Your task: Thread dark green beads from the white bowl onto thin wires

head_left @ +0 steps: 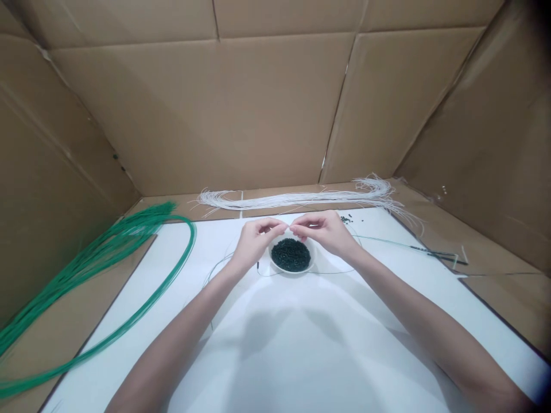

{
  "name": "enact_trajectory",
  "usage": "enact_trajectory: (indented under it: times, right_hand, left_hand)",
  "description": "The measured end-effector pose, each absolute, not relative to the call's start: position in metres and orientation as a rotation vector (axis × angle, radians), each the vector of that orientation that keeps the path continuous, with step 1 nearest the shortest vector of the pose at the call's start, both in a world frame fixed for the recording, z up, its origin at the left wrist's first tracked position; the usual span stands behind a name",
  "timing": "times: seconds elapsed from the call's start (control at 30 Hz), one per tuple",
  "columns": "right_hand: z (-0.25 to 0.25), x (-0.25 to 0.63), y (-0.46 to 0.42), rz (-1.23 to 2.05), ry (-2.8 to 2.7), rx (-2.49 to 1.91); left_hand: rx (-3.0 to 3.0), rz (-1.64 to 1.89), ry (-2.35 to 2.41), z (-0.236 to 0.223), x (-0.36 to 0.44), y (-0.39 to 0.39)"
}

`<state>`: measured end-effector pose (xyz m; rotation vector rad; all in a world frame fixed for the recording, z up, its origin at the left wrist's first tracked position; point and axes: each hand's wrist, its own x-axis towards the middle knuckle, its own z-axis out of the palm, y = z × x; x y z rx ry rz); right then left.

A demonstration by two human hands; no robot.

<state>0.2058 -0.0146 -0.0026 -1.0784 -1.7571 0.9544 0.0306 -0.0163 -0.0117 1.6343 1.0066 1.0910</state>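
Left: tan cardboard wall [64, 132], then a long bundle of bright green thin strands [92, 269], its loop lying over the left edge of the white flat-topped table [284, 367]. Fine dark green strand [329, 273] has coils by the left forearm and runs across in front of the bowl; small dark piece [257, 265] beside it, left of the bowl. Left hand [257, 240]: thumb and index tips pinched together at the bowl's far side. Round white bowl [313, 263] sits mid-table between the forearms, filled with small dark green beads [291, 254]. Behind it, along the back, a long bundle of white thin strands [297, 199]. Right hand [329, 230]: same pinch, tips nearly meeting the left's; can't tell what either grips, too small. Hands partly cover the far rim. Just past the right hand, scattered loose dark green bits [346, 219]. Far right: thin green strands with dark sections [424, 250] reach past the table edge onto cardboard.
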Motion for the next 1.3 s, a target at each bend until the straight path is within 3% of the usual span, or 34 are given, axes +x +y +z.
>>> enact_trajectory:
  times: [0.13,0.27,0.73,1.3]
  right_hand:
    - [-0.003,0.208,-0.012,0.886,-1.79,-1.13]
    - [-0.002,0.208,-0.012,0.856,-1.792,-1.167]
    - [-0.003,0.216,-0.009,1.292,-1.514,-0.996]
    - [0.0,0.208,-0.016,1.371,-1.434,-0.805]
  left_hand:
    - [1.133,0.882,0.808,-0.011,0.027,-0.007]
    - [0.945,0.901,0.804,-0.011,0.026,-0.004]
    - [1.376,1.066,1.028,0.002,0.022,-0.018]
    - [1.684,1.321,1.219,0.017,0.028,-0.039]
